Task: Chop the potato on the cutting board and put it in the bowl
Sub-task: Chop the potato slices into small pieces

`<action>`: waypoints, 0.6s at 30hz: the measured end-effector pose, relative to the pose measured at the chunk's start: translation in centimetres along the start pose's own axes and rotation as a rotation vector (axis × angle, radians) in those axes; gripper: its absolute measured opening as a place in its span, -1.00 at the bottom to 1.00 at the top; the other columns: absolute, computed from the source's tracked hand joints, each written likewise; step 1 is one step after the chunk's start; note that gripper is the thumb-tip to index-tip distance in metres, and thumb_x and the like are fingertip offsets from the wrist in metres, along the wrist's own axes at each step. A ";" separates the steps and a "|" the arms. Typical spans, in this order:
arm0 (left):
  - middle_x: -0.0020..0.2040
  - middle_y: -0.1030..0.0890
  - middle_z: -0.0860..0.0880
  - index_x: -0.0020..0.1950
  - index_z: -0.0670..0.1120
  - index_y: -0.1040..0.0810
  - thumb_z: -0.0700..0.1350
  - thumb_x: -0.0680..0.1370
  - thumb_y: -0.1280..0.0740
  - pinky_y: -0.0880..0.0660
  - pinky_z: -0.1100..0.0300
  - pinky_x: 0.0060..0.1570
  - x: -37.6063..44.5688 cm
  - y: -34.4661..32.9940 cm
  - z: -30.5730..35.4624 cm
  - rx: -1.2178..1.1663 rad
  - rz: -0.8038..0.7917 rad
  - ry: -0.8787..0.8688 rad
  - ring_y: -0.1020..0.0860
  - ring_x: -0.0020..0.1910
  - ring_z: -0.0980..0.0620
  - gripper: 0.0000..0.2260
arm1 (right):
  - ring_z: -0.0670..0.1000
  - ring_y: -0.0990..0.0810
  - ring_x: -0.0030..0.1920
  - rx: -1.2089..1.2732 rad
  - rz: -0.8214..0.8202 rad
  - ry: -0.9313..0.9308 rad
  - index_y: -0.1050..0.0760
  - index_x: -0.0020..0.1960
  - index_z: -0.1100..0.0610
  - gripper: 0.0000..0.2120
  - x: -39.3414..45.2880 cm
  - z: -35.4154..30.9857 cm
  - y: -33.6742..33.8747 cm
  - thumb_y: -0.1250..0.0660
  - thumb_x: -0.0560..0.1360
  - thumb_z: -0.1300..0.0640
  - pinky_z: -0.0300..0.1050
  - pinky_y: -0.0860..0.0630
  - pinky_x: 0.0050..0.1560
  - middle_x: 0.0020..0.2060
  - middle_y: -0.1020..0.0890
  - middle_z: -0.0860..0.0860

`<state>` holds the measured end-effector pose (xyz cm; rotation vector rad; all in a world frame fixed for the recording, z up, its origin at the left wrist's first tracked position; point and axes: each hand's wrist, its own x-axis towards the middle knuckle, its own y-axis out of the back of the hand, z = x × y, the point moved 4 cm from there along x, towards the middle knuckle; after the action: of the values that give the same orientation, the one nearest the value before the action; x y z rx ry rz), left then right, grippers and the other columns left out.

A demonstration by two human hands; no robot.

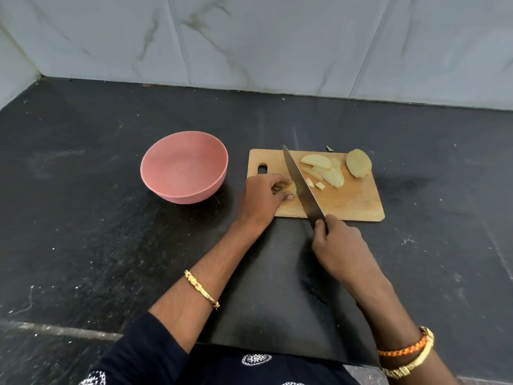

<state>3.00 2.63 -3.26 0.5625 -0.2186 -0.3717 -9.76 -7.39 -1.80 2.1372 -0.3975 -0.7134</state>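
Home kitchen: black stone counter (111, 245), marble-tiled wall (249, 37).

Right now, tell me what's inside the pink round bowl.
The pink round bowl shows only bare inner wall, no potato; its near rim covers a little. The cut potato slices lie on the wooden cutting board.

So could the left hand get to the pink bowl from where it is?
Probably yes: the pink bowl sits just beside the left hand with bare counter between, though that hand is holding a potato piece.

One bowl (184, 167) — one knife (302, 183)
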 end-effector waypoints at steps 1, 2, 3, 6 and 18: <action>-0.04 -0.67 -0.01 0.10 -0.08 -0.65 -0.16 0.39 -0.49 -0.40 0.45 -0.06 -0.1 0.1 0.1 0.080 0.023 -0.012 -0.54 -0.05 0.12 -0.72 | 0.14 -0.55 -0.15 0.020 0.025 0.013 -0.40 -0.04 0.10 -0.72 -0.1 0.0 0.2 -0.01 0.63 -0.04 0.03 -0.51 -0.10 -0.19 -0.54 0.09; -0.04 -0.66 0.04 0.08 -0.01 -0.66 -0.08 0.40 -0.49 -0.35 0.33 -0.05 -0.3 0.2 0.1 0.175 0.059 -0.022 -0.49 -0.02 0.09 -0.74 | 0.13 -0.55 -0.17 0.032 0.046 0.029 -0.39 -0.06 0.10 -0.73 -0.1 -0.1 0.3 -0.02 0.63 -0.04 0.03 -0.50 -0.12 -0.22 -0.54 0.07; -0.03 -0.66 0.07 0.06 0.03 -0.66 -0.02 0.40 -0.48 -0.29 0.23 -0.04 -0.4 0.3 0.1 0.251 0.093 -0.028 -0.45 0.01 0.06 -0.75 | 0.12 -0.55 -0.18 0.035 0.060 0.044 -0.39 -0.06 0.09 -0.73 0.0 -0.2 0.4 -0.02 0.63 -0.03 0.03 -0.50 -0.13 -0.23 -0.53 0.06; -0.05 -0.66 0.10 0.04 0.06 -0.66 0.05 0.39 -0.47 -0.25 0.14 -0.05 -0.5 0.4 0.2 0.296 0.131 -0.020 -0.44 0.00 0.02 -0.76 | 0.13 -0.55 -0.16 0.019 0.063 0.069 -0.39 -0.06 0.09 -0.72 0.3 -0.7 0.3 -0.02 0.63 -0.04 0.05 -0.50 -0.11 -0.19 -0.54 0.08; -0.14 -0.69 0.07 -0.04 -0.01 -0.69 -0.01 0.32 -0.53 -0.37 0.03 0.05 0.6 0.3 -0.5 0.162 0.100 -0.022 -0.52 -0.08 -0.02 -0.76 | 0.14 -0.56 -0.19 -0.067 0.078 0.100 -0.39 -0.03 0.11 -0.72 0.7 -1.7 -0.1 -0.01 0.64 -0.03 0.08 -0.54 -0.10 -0.21 -0.56 0.09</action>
<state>3.76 2.85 -3.45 0.7048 -0.2989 -0.2643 -8.14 -6.70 -1.27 2.0731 -0.3956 -0.5651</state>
